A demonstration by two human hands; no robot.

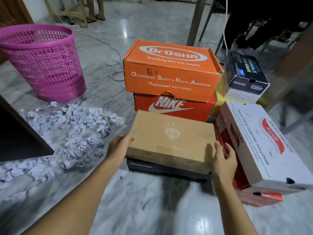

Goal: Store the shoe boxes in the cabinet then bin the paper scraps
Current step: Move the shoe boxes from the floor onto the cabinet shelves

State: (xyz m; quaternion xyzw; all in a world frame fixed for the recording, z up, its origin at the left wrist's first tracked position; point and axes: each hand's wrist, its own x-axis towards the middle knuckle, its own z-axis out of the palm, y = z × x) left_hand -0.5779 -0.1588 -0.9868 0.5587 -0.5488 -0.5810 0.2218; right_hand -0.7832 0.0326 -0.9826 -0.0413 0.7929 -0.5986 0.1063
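Obs.: tan shoe box (171, 141), plain kraft cardboard, matte, rectangular, with a faint white diamond emblem on the lid and a small dark mark near its left corner. It lies flat on a dark navy Onitsuka Tiger box (167, 170), which rests on the floor (135, 206), just in front of the taller stack.

Left hand (116, 146): clasps the box's left end, thumb at the top edge. The fingers curl under and are mostly hidden.
Right hand (223, 158): fingers straight and slightly spread against the right end, thumb lying on the lid's corner.

Other boxes:
- An orange Dr.OSHA box (171, 70), corrugated, with frayed lid corners and "B1" handwritten on the front, sits on a glossy red Nike box (172, 107).
- A white Skechers Arch Fit box (264, 145) lies tilted on a red box (259, 198), beside the right hand.
- A small black Skechers box (245, 77) is behind, also tilted.

Paper scraps (76, 131): crumpled white balls with bluish print, scattered over the floor to the left.

Wastebasket (42, 61): pink plastic lattice, round and tapered, upright behind the scraps.

Cabinet (20, 141): dark interior with a brown edge, at the far left.

Floor: polished grey-veined marble, reflective.
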